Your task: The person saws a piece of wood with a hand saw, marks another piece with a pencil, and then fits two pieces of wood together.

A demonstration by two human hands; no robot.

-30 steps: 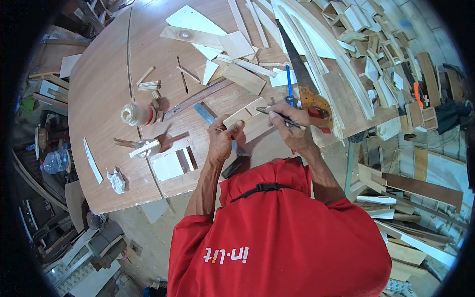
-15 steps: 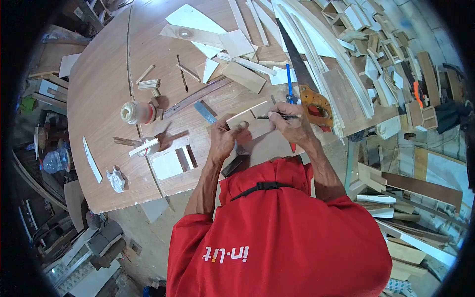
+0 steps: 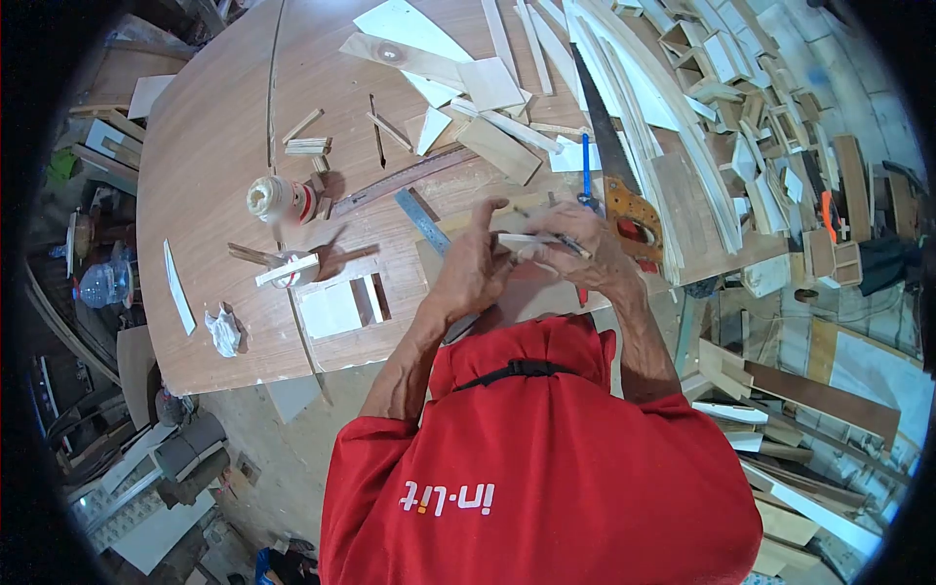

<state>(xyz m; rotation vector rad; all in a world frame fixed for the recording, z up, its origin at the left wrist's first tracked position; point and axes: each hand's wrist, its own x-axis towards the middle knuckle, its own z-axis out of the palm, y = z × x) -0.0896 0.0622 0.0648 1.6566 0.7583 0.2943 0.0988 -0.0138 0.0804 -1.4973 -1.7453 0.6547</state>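
Note:
Both my hands are raised over the near edge of the table. My left hand (image 3: 470, 268) is closed on a small flat wooden piece (image 3: 517, 240), now turned nearly edge-on. At its other end, my right hand (image 3: 590, 249) closes around a thin dark pencil (image 3: 573, 246), its fingers also against the wooden piece. The fingers partly hide the piece, and some are smeared by motion. Left of my hands lies a metal ruler blade (image 3: 421, 220). A blue slender tool (image 3: 586, 171) and a handsaw (image 3: 634, 222) with a wooden handle lie to the right.
An open jar (image 3: 278, 200), a small container with a wooden strip across it (image 3: 289, 271) and a white block (image 3: 330, 309) stand on the left of the table (image 3: 210, 185). Wood offcuts (image 3: 497, 148) lie at the back. Long strips (image 3: 673, 195) and stacked wooden boxes line the right.
The wooden piece has been lifted and tilted from face-up to nearly edge-on. My right hand has moved its fingers onto it, keeping the pencil. The view has shifted slightly.

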